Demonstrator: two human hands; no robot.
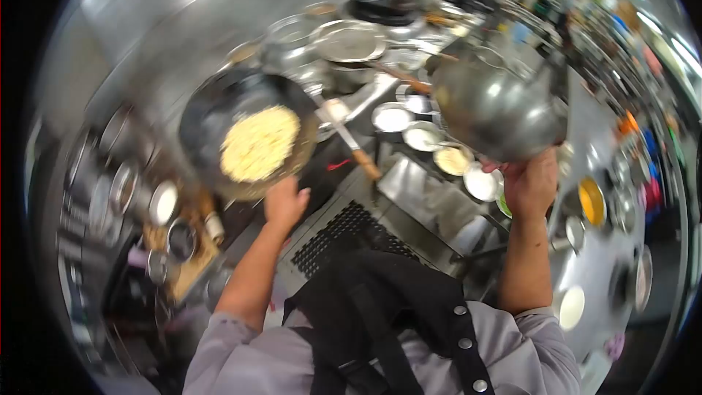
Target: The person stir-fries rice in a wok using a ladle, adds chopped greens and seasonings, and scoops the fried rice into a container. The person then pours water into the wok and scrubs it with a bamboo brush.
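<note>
At the left, a dark wok (197, 132) holds a pale yellow mass of food (259, 143) that looks like noodles, blurred by motion. My left hand (285, 205) is closed at the wok's near rim, thumb showing and the other fingers mostly hidden. Over on the right, my right hand (534, 183) grips the near edge of a large shiny metal bowl (497, 102), lifted above the counter with its rounded side showing. Between my hands lies a long metal utensil with a wooden handle (365, 164); its head is hard to make out.
Several small bowls with white or pale contents, one a white bowl (391, 117), stand beyond the front edge. Behind them is a round strainer (349, 42). Containers crowd the left, near a wooden board (194, 267). A steel counter (585, 278) with an orange-filled bowl (591, 201) runs along the right.
</note>
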